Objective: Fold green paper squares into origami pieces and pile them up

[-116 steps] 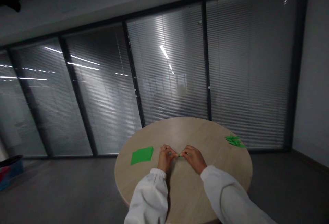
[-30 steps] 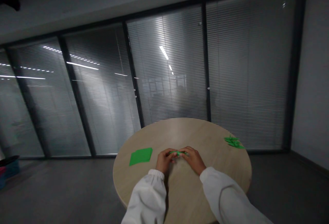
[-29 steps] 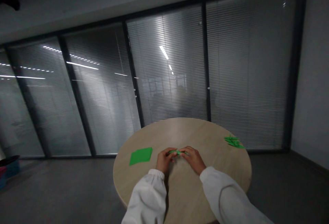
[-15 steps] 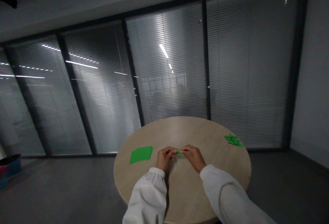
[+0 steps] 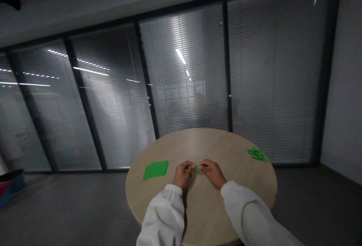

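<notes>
Between my two hands, just above the table (image 5: 203,208), is a small folded piece of green paper (image 5: 197,168), mostly covered by fingers. My left hand (image 5: 183,173) pinches it from the left side. From the right, my right hand (image 5: 212,171) grips its other end between thumb and fingers. To the left of my left hand lies a stack of flat green paper sheets (image 5: 155,170). A small pile of folded green paper pieces (image 5: 257,154) rests near the table's right edge.
The round wooden table stands before a wall of glass panels with blinds (image 5: 186,106). On the floor at the far left are dark and red-blue bins (image 5: 13,182), partly cut off. A plain wall (image 5: 343,87) rises on the right.
My fingers have shifted slightly on the green paper, and a little more of it shows toward the right. The stack and the pile lie where they were.
</notes>
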The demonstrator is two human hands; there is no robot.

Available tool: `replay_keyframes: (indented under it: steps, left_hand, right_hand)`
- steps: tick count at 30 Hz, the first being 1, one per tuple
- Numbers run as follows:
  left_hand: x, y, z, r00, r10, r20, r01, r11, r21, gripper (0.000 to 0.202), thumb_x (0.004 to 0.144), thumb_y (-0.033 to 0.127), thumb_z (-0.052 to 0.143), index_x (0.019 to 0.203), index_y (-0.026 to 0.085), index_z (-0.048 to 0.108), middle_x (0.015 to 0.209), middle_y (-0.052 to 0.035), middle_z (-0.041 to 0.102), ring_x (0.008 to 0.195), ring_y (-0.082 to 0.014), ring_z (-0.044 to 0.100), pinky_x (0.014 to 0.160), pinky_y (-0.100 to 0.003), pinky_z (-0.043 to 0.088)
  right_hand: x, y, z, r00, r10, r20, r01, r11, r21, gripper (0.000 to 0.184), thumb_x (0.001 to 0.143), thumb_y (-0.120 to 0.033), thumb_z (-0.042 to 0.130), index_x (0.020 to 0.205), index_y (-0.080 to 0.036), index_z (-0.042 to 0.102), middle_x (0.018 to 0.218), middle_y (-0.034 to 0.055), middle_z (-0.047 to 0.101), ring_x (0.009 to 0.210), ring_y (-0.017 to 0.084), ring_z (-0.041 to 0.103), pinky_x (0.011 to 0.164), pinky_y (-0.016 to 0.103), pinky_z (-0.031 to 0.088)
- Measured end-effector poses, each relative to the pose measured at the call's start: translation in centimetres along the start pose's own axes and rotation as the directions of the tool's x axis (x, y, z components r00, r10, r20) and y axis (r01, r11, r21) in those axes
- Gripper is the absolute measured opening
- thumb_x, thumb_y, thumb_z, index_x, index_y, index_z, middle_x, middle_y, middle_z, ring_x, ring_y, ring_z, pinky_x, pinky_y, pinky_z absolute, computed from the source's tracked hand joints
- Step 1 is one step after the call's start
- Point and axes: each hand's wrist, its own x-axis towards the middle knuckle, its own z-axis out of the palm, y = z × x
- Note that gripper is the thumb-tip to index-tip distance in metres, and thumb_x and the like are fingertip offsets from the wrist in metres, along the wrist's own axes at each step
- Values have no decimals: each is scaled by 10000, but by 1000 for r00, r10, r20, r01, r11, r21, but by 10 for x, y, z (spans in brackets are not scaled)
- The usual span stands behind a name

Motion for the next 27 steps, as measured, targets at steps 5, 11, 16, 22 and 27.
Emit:
replay_keyframes:
  steps: [5,11,16,22,27]
  left_hand:
    - [1,-4,-1,999,-23,26,23,1000,5,333,660,443,652,720,118,690,630,-28,608,513,-122,504,443,-218,424]
    - [-1,1,-3,998,-20,67,17,999,43,321,659,439,661,690,123,707,599,-26,614,491,-119,500,453,-219,422]
    - [-3,3,-2,996,-17,89,15,999,28,314,665,433,663,694,124,704,594,-26,620,496,-123,513,449,-216,417]
    - [-5,6,-2,993,-16,117,14,1000,14,329,669,447,666,669,119,685,564,-15,592,487,-117,505,456,-222,426]
    - [-3,5,-3,996,-20,85,21,1000,-14,366,666,474,659,679,109,686,591,-36,616,494,-122,516,437,-223,427]
  right_hand:
    - [-2,-1,0,1000,-15,27,16,1000,-20,132,826,-253,530,818,-191,646,822,26,656,790,153,598,728,242,449]
    - [-5,-4,-1,998,-43,49,45,998,-49,148,844,-268,541,779,-190,649,770,14,642,753,153,588,705,243,436]
    - [-4,-7,-4,993,-91,78,97,993,-74,176,858,-252,527,746,-183,644,746,12,623,738,144,570,697,236,422]
    - [-3,-8,-3,992,-92,89,98,993,-59,188,845,-218,515,706,-175,635,733,6,621,717,130,566,689,223,416]
    - [-3,-7,-3,994,-65,88,70,996,-52,179,857,-244,507,770,-174,647,773,21,643,762,148,587,714,234,425]
